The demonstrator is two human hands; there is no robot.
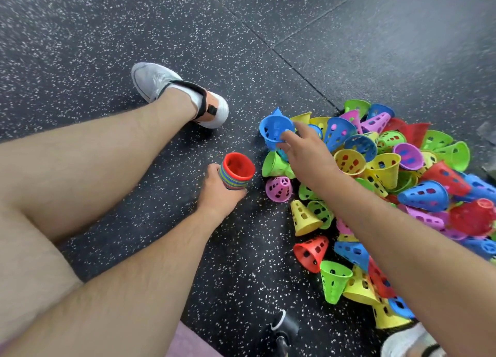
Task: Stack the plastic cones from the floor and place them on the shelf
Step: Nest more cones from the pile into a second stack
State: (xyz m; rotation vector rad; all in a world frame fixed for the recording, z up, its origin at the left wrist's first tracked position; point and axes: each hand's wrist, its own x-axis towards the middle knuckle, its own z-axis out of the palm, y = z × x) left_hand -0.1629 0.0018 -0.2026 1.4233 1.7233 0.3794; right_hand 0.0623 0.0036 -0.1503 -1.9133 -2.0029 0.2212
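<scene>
Nearest me, the pile of loose cones [389, 182] spreads along the right of the floor [161, 34]. Left of it, my left hand [218, 192] is curled round the stack [236, 174], red on top, its open mouth tipped up and away. Just beyond, to the right, my right hand [306, 155] pinches the blue cone [273, 131] by its rim. Its mouth seems to face left toward me, though the lens warps things there. The blue cone must swing near and left, narrow end first, into the red mouth. No shelf shows.
</scene>
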